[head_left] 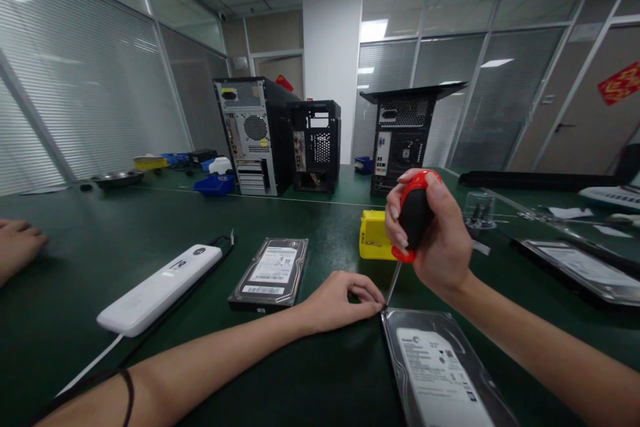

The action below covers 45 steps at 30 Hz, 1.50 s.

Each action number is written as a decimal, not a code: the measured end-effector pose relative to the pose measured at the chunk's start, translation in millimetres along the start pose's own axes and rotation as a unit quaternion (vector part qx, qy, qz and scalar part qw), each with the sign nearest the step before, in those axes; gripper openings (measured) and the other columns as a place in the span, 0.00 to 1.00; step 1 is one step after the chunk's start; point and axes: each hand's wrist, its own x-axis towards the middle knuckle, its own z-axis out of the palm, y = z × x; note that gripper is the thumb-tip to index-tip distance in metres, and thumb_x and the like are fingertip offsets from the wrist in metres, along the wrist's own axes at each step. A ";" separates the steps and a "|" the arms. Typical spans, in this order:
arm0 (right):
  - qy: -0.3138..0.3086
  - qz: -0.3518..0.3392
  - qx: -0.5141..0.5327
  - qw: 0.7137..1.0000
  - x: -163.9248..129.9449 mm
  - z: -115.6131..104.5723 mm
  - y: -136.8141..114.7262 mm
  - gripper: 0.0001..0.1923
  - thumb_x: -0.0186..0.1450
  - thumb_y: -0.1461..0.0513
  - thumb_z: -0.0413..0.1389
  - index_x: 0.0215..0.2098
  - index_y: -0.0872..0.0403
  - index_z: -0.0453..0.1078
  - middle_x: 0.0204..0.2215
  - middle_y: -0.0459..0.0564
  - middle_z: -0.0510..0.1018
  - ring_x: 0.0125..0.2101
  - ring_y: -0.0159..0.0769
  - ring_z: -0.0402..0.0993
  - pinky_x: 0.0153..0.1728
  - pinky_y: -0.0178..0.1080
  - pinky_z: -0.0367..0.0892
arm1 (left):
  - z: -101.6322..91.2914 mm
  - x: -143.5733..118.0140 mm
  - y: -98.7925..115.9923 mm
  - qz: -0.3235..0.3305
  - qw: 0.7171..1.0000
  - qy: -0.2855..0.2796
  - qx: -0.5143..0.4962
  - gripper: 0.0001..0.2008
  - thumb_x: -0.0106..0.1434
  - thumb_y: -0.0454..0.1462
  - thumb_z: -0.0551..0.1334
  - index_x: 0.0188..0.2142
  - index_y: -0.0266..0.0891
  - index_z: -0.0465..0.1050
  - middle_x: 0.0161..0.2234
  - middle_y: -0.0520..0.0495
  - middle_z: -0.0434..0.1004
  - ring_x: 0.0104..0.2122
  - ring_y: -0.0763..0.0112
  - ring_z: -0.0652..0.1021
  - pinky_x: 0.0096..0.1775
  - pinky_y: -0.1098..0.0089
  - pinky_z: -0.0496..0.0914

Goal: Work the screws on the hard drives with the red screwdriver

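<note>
My right hand (440, 240) is wrapped round the red and black handle of a screwdriver (419, 210). Its thin shaft slants down to the near hard drive's far left corner. That hard drive (440, 373) lies flat with its white label up, cut off by the bottom edge of the view. Beside the screwdriver tip, my left hand (345, 300) is closed, thumb and fingertips pinched together at the same corner. Whatever sits between those fingertips is too small to make out. A second hard drive (273, 273) lies flat to the left of my left hand.
A yellow bin (375, 235) stands behind the screwdriver. To the left lies a white power strip (160, 290) with cables. Computer cases (255, 137) stand at the back. Another hard drive (585, 270) is at right. Another person's hand (20, 247) rests at the left edge.
</note>
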 end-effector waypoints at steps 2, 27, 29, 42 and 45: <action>0.003 0.000 -0.001 1.000 -0.2 1.2 0.6 0.09 0.65 0.55 0.47 0.36 0.52 0.62 0.22 0.42 0.66 0.13 0.23 0.57 0.12 0.29 0.52 | -0.2 0.1 1.9 -0.002 1.000 0.000 0.001 0.09 0.57 0.35 0.61 0.35 0.32 0.75 0.32 0.45 0.78 0.33 0.70 0.78 0.38 0.73 0.70; 0.002 -0.015 -0.017 1.000 -1.5 5.0 1.2 0.09 0.65 0.55 0.47 0.35 0.51 0.62 0.21 0.41 0.64 0.13 0.24 0.56 0.12 0.30 0.50 | -0.5 0.4 1.8 -0.004 1.000 -0.008 0.001 0.09 0.57 0.35 0.61 0.36 0.32 0.75 0.33 0.44 0.79 0.35 0.68 0.78 0.39 0.72 0.70; 0.000 -0.015 -0.016 1.000 -0.5 4.0 2.3 0.09 0.66 0.55 0.47 0.36 0.52 0.62 0.22 0.41 0.64 0.13 0.23 0.56 0.12 0.29 0.50 | -0.4 0.4 2.5 -0.007 1.000 -0.009 0.002 0.09 0.57 0.35 0.61 0.36 0.33 0.74 0.34 0.45 0.79 0.35 0.68 0.78 0.39 0.72 0.70; 0.000 0.004 -0.026 1.000 3.6 5.4 6.5 0.09 0.65 0.55 0.49 0.36 0.51 0.63 0.23 0.41 0.64 0.14 0.23 0.57 0.12 0.29 0.51 | -0.6 0.6 1.4 -0.008 1.000 -0.011 -0.002 0.08 0.57 0.35 0.60 0.36 0.32 0.74 0.33 0.44 0.79 0.35 0.68 0.78 0.40 0.72 0.70; -0.004 0.014 -0.027 1.000 3.9 3.7 6.6 0.09 0.65 0.54 0.49 0.37 0.50 0.64 0.24 0.42 0.64 0.15 0.24 0.58 0.14 0.31 0.53 | -0.4 0.8 2.0 -0.010 1.000 -0.010 -0.003 0.08 0.57 0.35 0.61 0.36 0.32 0.74 0.34 0.45 0.79 0.35 0.68 0.78 0.40 0.72 0.70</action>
